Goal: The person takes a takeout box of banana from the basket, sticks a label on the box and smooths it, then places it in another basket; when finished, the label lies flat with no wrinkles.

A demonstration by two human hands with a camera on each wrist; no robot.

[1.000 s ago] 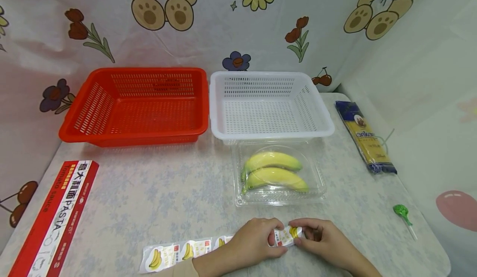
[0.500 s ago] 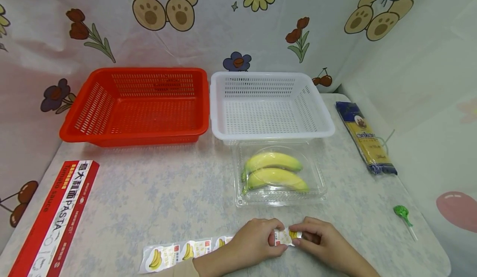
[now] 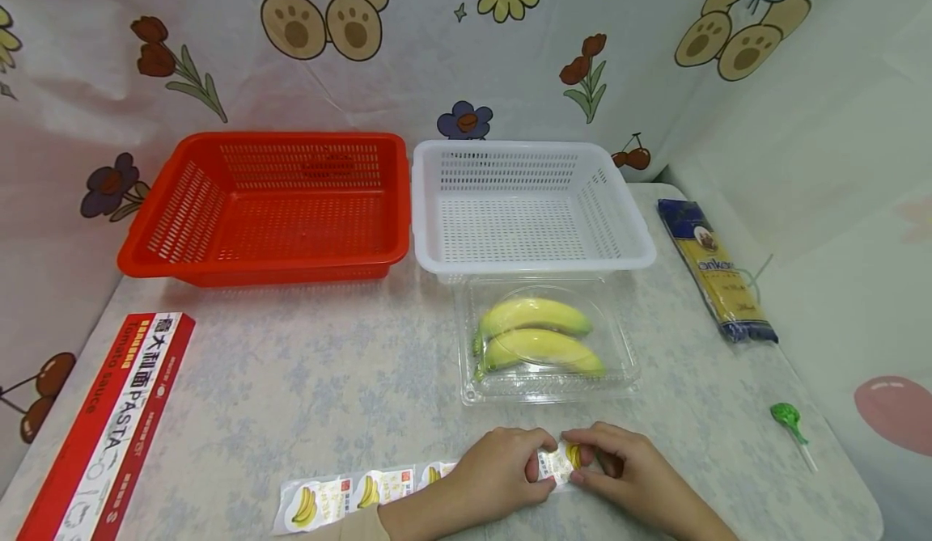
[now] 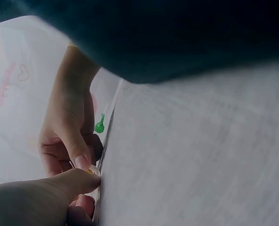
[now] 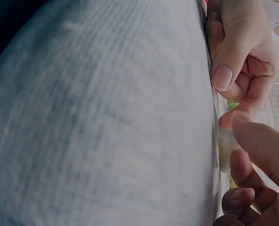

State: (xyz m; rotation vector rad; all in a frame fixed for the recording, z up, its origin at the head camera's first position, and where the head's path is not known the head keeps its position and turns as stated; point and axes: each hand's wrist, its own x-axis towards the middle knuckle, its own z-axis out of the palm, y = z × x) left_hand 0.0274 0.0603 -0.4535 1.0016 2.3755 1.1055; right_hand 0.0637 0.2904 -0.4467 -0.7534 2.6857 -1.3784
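Note:
A strip of banana stickers (image 3: 313,505) lies along the table's near edge and runs under my left hand (image 3: 498,472). The left thumb and index finger hold the strip down beside its right-end sticker (image 3: 556,464), printed with bananas and red and yellow marks. My right hand (image 3: 629,476) pinches that sticker's right edge between thumb and index finger. In the right wrist view, the sticker (image 5: 225,148) shows pale between the two hands. Just beyond the hands, a clear plastic clamshell box (image 3: 549,387) holds two bananas (image 3: 542,351).
A red basket (image 3: 262,270) and a white basket (image 3: 535,266) stand at the back. The red pasta box (image 3: 109,428) lies at left. On the right are a pasta packet (image 3: 717,270) and a green lollipop (image 3: 790,424).
My right hand has shifted slightly left, its fingers still at the sticker's right edge. The left hand stays in place on the strip.

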